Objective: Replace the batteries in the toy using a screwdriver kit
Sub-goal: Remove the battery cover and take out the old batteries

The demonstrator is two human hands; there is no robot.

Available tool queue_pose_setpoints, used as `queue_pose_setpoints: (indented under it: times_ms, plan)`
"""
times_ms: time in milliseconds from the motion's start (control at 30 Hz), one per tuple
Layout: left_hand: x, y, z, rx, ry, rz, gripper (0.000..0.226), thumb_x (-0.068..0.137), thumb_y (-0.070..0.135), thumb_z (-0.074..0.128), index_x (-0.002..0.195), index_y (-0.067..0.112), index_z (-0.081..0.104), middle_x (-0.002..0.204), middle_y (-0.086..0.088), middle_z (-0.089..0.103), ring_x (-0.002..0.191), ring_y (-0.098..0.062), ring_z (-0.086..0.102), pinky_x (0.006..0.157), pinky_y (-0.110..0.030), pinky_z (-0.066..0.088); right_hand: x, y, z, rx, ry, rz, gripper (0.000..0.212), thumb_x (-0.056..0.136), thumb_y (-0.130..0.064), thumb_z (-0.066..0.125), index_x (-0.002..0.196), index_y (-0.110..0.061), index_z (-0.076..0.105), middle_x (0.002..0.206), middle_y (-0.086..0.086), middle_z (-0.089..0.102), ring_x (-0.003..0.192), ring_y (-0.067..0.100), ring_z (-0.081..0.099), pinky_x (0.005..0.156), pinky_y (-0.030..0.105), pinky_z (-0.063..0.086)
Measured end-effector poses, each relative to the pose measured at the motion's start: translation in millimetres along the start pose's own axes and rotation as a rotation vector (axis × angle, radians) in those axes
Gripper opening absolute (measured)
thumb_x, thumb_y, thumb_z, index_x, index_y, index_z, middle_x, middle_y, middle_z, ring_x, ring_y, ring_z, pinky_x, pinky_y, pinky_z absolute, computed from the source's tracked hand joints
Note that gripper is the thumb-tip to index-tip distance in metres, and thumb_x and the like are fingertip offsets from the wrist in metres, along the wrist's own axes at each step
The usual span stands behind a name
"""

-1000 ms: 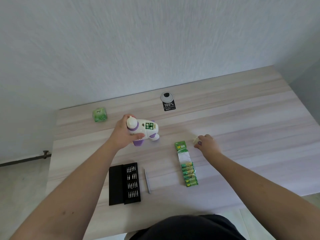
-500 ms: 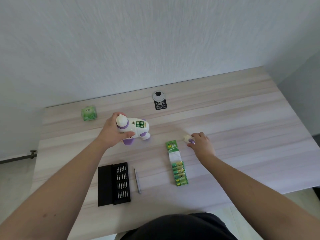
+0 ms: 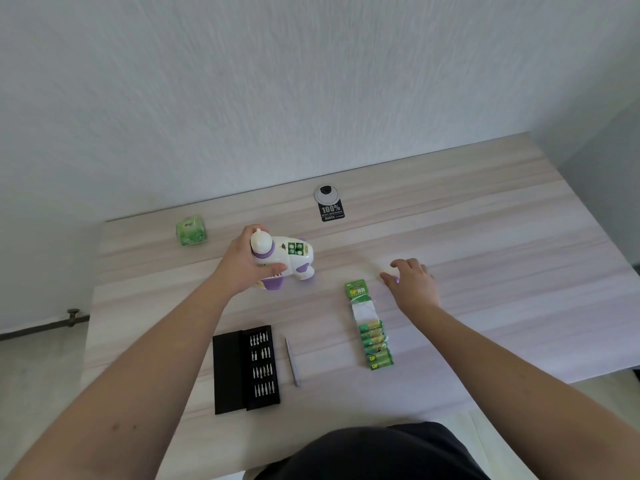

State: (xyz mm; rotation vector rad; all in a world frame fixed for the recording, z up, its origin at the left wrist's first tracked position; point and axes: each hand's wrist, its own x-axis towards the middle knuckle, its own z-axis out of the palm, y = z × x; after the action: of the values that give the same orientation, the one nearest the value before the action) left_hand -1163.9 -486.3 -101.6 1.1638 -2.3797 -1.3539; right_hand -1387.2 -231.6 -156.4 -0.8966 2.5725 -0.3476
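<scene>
In the head view, the left hand point(image 3: 242, 263) grips the white and purple toy point(image 3: 284, 259) left of frame centre, its open battery bay showing green cells. The right hand point(image 3: 412, 280), fingers loosely spread, lies on the table point(image 3: 485, 237) holding nothing I can make out, just beside the battery pack point(image 3: 372, 336). Lower centre lie the bit case point(image 3: 247, 368) and screwdriver point(image 3: 292, 362).

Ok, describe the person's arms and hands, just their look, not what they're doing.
Both forearms are bare up to the bottom of the frame: no sleeves show. The left hand and right hand wear no gloves, and no rings, watch or bracelets can be seen. The left forearm carries a couple of small dark marks. Dark clothing shows at the bottom of the view.
</scene>
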Motion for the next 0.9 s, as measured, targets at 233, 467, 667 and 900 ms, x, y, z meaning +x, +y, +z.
queue_pose_setpoints:
  times_ms: [233,467,667,900]
  plan:
    - [-8,-6,-14,0.124,-0.147,0.069,0.073,0.050,0.014,0.092,0.107,0.035,0.051,0.107,0.009,0.060,0.094,-0.008,0.058,0.074,-0.022,0.044,-16,-76,-10,0.279,-0.033,-0.035,0.039,0.094,-0.015,0.043,0.133,-0.018,0.048,0.132,0.002,0.050,0.107,0.018,0.055,0.086,0.034,0.046]
    - [-21,-15,-11,0.288,-0.101,0.112,0.090,0.051,0.023,0.091,0.130,0.028,0.048,0.127,-0.004,0.047,0.118,-0.019,0.046,0.102,-0.033,0.040,-31,-153,3,0.678,-0.232,0.075,0.041,0.098,-0.027,0.044,0.137,-0.018,0.048,0.134,0.002,0.053,0.115,0.019,0.051,0.091,0.027,0.038]
    - [-42,-16,-14,0.243,-0.049,0.073,0.103,0.052,0.027,0.091,0.140,0.031,0.037,0.131,0.002,0.045,0.118,-0.016,0.049,0.098,-0.035,0.045,-29,-174,4,1.102,-0.260,0.261,0.037,0.093,-0.028,0.037,0.122,-0.028,0.060,0.112,0.000,0.063,0.104,0.023,0.059,0.104,0.048,0.043]
    - [-60,17,-28,0.075,0.071,-0.016,0.122,0.037,0.055,0.090,0.140,0.035,0.028,0.132,0.007,0.051,0.114,-0.013,0.053,0.095,-0.037,0.049,-23,-171,-2,1.272,-0.316,0.328,0.029,0.095,-0.029,0.039,0.098,-0.021,0.067,0.114,0.013,0.065,0.093,0.030,0.061,0.082,0.040,0.054]
